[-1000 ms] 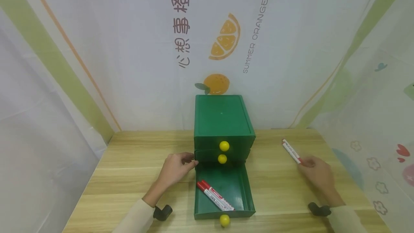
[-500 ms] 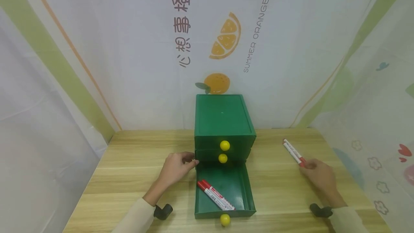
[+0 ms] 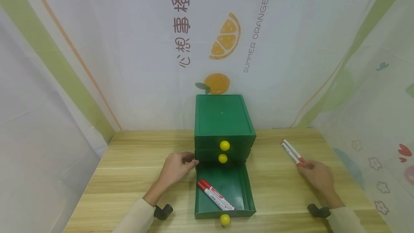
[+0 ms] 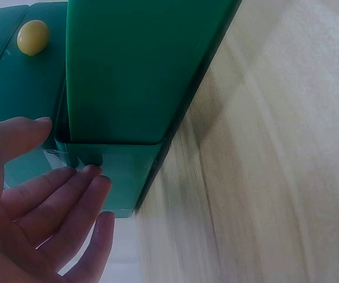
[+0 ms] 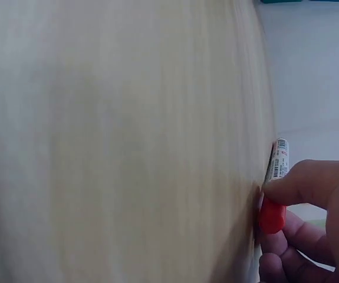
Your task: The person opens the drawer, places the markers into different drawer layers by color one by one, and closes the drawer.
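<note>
My left hand point(image 3: 176, 168) is at the left side of a green drawer cabinet point(image 3: 223, 116), fingertips against its side wall and thumb by the front edge. In the left wrist view these fingers point(image 4: 69, 206) are only slightly bent and hold nothing. The cabinet's bottom drawer point(image 3: 231, 181) is pulled out, with two red-capped white markers point(image 3: 216, 196) lying slantwise in it. To the right, my right hand point(image 3: 318, 177) pinches two more such markers point(image 3: 291, 152) by their red-cap ends, side by side. The right wrist view shows the thumb on a marker point(image 5: 279, 159) close to the tabletop.
Both upper drawers are closed, with yellow round knobs point(image 3: 224, 145). Another yellow knob point(image 3: 225, 220) sticks out from the pulled-out drawer's front. The wooden table point(image 3: 139, 143) ends against a white printed curtain point(image 3: 145, 64) behind and at both sides.
The two markers at my right hand have come from overlapping to lying side by side. My right hand has shifted slightly. The left hand, the cabinet and the drawer have stayed put.
</note>
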Tool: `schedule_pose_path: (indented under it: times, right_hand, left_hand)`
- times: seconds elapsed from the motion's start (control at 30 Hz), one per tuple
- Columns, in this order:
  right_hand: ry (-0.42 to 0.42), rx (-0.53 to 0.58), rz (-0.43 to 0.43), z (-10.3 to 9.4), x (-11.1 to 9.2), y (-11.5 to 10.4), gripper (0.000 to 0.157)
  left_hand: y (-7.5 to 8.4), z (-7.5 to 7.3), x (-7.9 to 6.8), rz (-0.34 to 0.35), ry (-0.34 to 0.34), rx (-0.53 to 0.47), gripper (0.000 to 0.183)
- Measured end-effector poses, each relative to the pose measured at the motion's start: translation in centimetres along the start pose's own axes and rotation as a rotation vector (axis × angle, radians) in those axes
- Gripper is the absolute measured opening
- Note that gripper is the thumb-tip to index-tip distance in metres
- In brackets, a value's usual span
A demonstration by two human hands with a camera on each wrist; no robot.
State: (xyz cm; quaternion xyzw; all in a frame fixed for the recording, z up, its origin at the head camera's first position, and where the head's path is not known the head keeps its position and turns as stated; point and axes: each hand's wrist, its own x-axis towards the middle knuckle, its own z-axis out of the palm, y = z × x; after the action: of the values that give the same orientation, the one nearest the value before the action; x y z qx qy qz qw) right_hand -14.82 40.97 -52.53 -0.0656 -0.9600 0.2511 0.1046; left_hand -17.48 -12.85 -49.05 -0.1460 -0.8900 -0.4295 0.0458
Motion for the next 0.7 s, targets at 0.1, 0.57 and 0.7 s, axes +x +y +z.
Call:
schedule_pose_path:
  times: [0.1,0.57,0.7]
  right_hand:
    - [0.003,-0.002,-0.021,0.1,0.0,-0.3,0.031]
    - [0.015,0.042,-0.127,0.0,-1.9,-3.1,0.028]
    - [0.040,0.057,-0.151,-0.1,-2.6,-4.0,0.024]
  left_hand:
    - [0.0,0.0,0.0,0.000,-0.001,0.001,0.026]
    - [0.1,0.0,0.0,0.004,0.004,-0.002,0.025]
    - [0.1,0.1,-0.1,-0.001,0.007,-0.002,0.026]
